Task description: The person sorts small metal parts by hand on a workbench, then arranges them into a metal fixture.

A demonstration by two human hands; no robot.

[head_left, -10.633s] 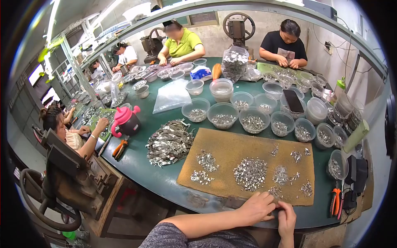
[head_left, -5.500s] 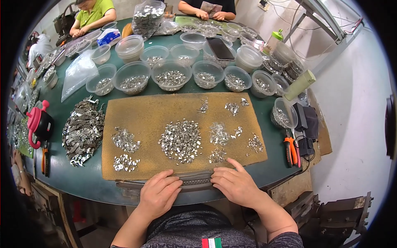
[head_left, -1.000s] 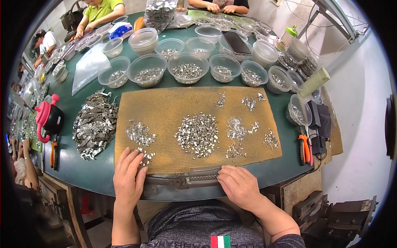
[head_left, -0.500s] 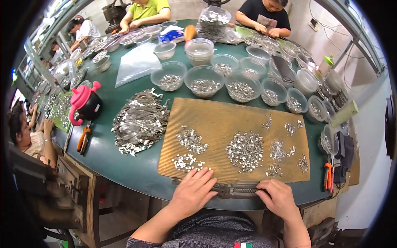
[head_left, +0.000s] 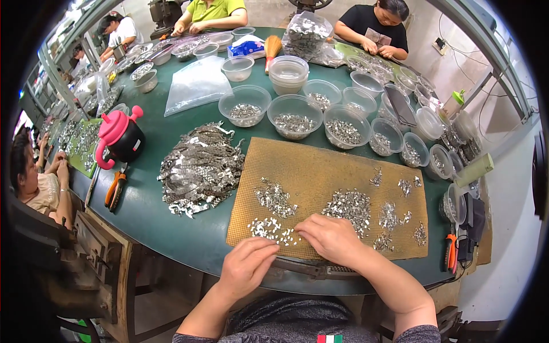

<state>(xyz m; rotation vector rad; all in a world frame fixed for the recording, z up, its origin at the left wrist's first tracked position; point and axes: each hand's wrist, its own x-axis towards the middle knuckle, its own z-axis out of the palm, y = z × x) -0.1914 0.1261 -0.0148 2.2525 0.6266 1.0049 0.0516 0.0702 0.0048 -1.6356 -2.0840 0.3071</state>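
Observation:
My left hand [head_left: 249, 266] is at the front edge of the ribbed tan mat [head_left: 246, 188], its fingertips pinched together beside a small pile of shiny flat metal pieces [head_left: 269, 230]. From the other side, my right hand [head_left: 330, 237] reaches over the mat and pinches at the right edge of that pile. Whatever either hand holds is too small to make out. Below my hands, a dark metal bar-shaped fixture [head_left: 311, 270] lies along the mat's near edge, its right part partly under my right forearm. A larger heap of metal pieces [head_left: 347, 207] lies just beyond my right hand.
Left of the mat is a mound of metal strips [head_left: 200, 166], with orange-handled pliers [head_left: 115, 190] and a black pot with pink lid [head_left: 121, 137] farther left. Clear plastic bowls [head_left: 294, 116] of metal parts line the back. More pliers [head_left: 452, 251] lie right. Other people work around the table.
Both hands have left the metal fixture. My right hand has moved left and forward to the small pile; my left fingers, flat before, are now pinched. The view has shifted slightly.

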